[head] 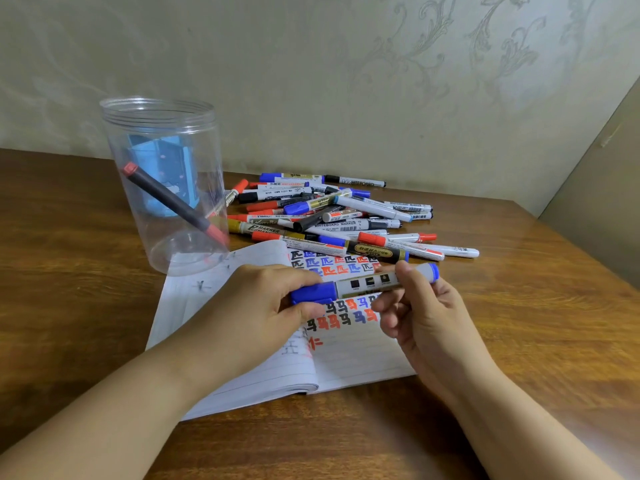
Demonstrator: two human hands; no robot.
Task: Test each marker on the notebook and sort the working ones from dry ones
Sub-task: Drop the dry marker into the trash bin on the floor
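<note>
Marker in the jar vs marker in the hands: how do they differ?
The marker in the jar has a dark barrel with red ends; the held marker has a pale labelled barrel with blue cap and end. The first leans diagonally inside the clear jar, untouched; the second lies level over the notebook, gripped by left hand and right hand. Both look capped.

Brown wood-grain table [69,271] set against pale wall [311,64] with scrolled floral wallpaper; plain beige panel [602,188] at right; soft, even light.

One open notebook [346,358], one clear jar [162,181], one marker inside [173,202], one blue-capped marker held [363,284], two hands.
</note>
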